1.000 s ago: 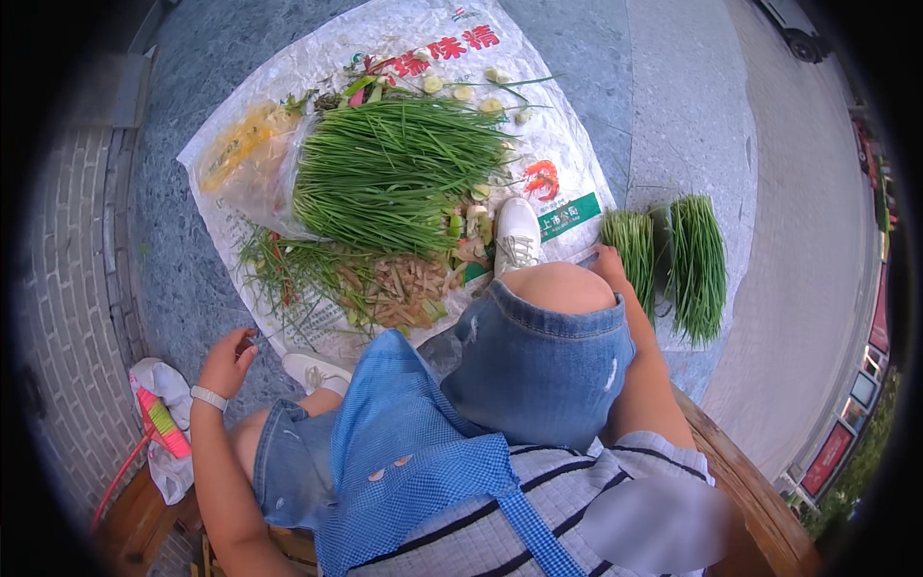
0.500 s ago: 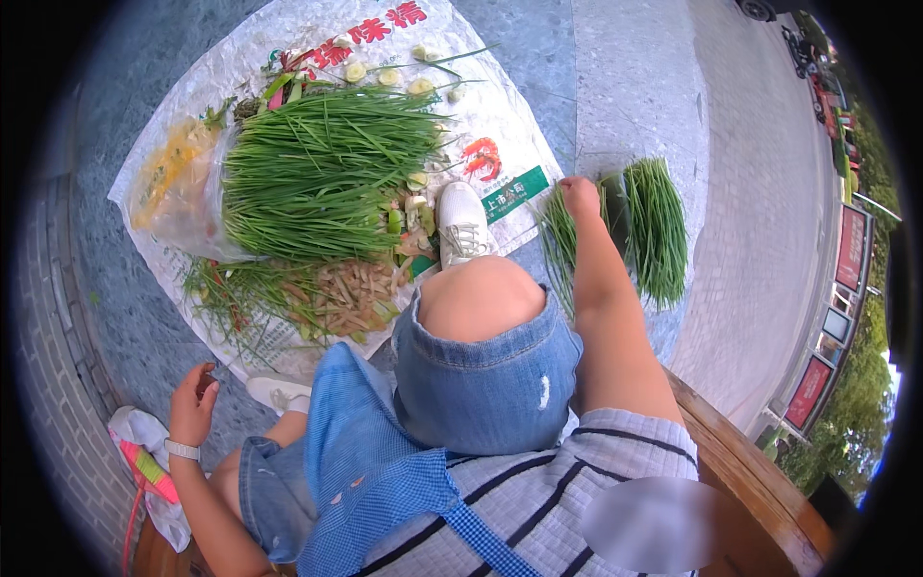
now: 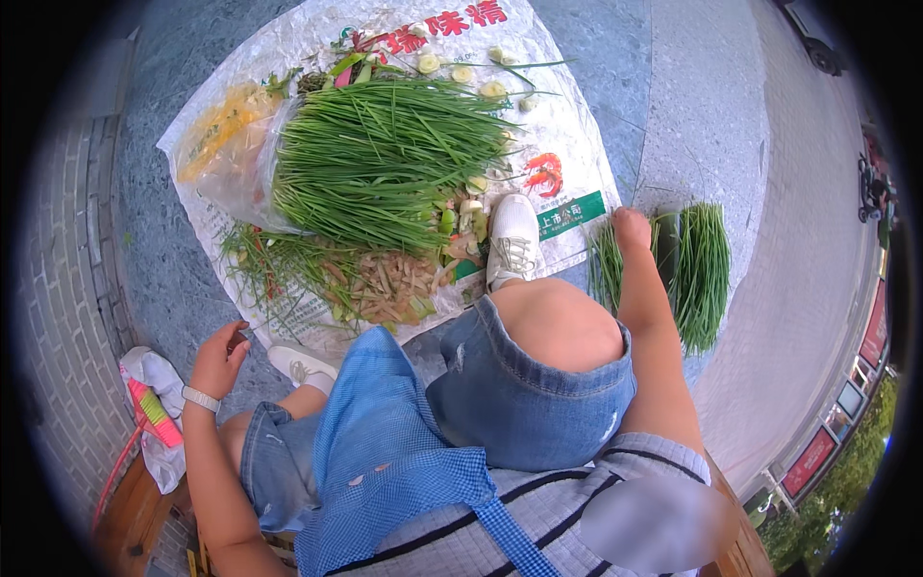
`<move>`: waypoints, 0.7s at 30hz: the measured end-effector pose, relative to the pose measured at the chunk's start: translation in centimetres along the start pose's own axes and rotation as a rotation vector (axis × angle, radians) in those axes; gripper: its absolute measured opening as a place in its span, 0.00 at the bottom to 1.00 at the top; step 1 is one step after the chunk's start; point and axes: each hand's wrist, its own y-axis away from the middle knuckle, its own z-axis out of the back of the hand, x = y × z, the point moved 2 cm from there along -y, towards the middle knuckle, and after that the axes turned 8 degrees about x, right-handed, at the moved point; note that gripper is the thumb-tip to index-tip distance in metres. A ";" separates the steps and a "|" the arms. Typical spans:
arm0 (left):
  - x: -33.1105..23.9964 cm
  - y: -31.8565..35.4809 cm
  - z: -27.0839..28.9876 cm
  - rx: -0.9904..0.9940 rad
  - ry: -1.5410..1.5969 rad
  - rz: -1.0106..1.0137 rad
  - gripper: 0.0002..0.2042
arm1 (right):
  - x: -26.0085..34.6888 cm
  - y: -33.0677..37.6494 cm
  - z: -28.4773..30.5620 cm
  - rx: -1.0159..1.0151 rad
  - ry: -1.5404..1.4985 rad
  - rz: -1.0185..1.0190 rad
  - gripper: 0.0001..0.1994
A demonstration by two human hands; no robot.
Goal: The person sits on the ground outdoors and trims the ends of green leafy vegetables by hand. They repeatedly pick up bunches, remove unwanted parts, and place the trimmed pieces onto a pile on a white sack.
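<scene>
My right hand (image 3: 632,229) is closed at the upper end of a smaller bunch of green chives (image 3: 607,269), just off the sheet's right edge; my forearm covers part of it. A second bunch of chives (image 3: 703,274) lies right beside it, with a dark strip between them. My left hand (image 3: 220,359) hangs in the air at the lower left, fingers loosely bent and apart, with nothing visible in it. A large pile of chives (image 3: 385,163) rests on a white printed sheet (image 3: 567,125), its left end inside a clear plastic bag (image 3: 236,163).
Brown and green trimmings (image 3: 389,288) lie below the pile, and several pale round slices (image 3: 493,88) above it. My white shoe (image 3: 513,236) stands on the sheet. At the left is a white bag with a pink and yellow patch (image 3: 154,409). A paved road runs along the right.
The whole view has shifted, so the sheet and chives sit farther right. My right hand stays by the smaller bunch. My left hand remains raised and empty.
</scene>
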 end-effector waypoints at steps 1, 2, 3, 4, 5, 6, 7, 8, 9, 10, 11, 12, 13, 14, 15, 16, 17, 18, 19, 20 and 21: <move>0.2 0.2 -0.1 -0.007 0.010 -0.007 0.16 | 0.5 0.4 0.4 0.013 0.042 0.025 0.10; 0.1 0.3 -0.2 -0.013 0.023 -0.016 0.16 | 0.6 0.5 0.5 0.023 0.008 0.002 0.11; 0.0 0.4 -0.2 -0.015 0.015 -0.021 0.16 | 0.5 0.7 0.7 0.033 -0.027 -0.021 0.12; -0.4 0.3 0.0 -0.017 0.006 -0.031 0.16 | 0.3 0.7 0.6 -0.033 -0.076 -0.076 0.13; -0.6 0.4 0.0 -0.023 0.000 -0.037 0.16 | 0.4 0.7 0.8 -0.099 -0.126 -0.125 0.14; -0.5 0.4 -0.1 -0.040 0.016 -0.060 0.15 | 0.4 0.7 1.3 -0.178 -0.249 -0.193 0.15; -0.3 0.6 -0.3 -0.028 0.011 -0.050 0.14 | 1.1 0.7 2.3 -0.312 -0.286 -0.200 0.13; -0.1 0.4 -0.2 -0.013 -0.002 -0.049 0.14 | 1.4 0.1 3.0 -0.356 -0.383 -0.178 0.13; 0.2 0.2 -0.1 0.002 -0.014 -0.047 0.14 | 1.9 -0.5 3.6 -0.398 -0.481 -0.156 0.14; 0.6 0.0 0.0 0.001 -0.047 -0.061 0.13 | 3.1 -1.4 4.6 -0.341 -0.588 -0.123 0.13; 0.9 -0.4 0.1 -0.007 -0.080 -0.030 0.12 | 5.2 -2.0 6.1 -0.236 -0.661 -0.026 0.12; 1.2 -0.9 0.4 -0.014 -0.115 0.000 0.11 | 7.7 -2.4 7.4 -0.129 -0.730 0.069 0.11; 1.4 -1.3 0.6 -0.020 -0.142 0.032 0.11 | 10.7 -2.0 9.2 -0.018 -0.788 0.167 0.10; 1.6 -1.8 0.5 -0.031 -0.156 0.023 0.11 | 14.5 -1.0 11.1 0.160 -0.841 0.301 0.09; 1.3 -2.5 0.9 -0.039 -0.177 0.009 0.12 | 18.1 0.4 13.0 0.339 -0.890 0.424 0.09; 0.8 -3.8 1.4 -0.048 -0.203 -0.016 0.14 | 20.8 1.8 14.6 0.452 -0.710 0.622 0.14; 0.4 -5.2 1.8 -0.036 -0.191 -0.024 0.16 | 23.4 3.5 15.9 0.561 -0.519 0.807 0.19; 0.3 -6.5 1.6 -0.020 -0.171 -0.027 0.19 | 26.1 6.1 18.3 0.638 -0.385 0.872 0.25; 0.3 -8.0 1.5 -0.007 -0.185 -0.017 0.20 | 28.4 8.0 20.1 0.709 -0.252 0.931 0.30; 0.4 -9.8 1.0 0.007 -0.200 -0.013 0.22 | 29.8 8.3 20.3 0.692 -0.163 0.963 0.32; 0.5 -11.6 0.4 -0.020 -0.085 -0.051 0.20 | 31.1 8.2 20.6 0.676 -0.072 0.993 0.33</move>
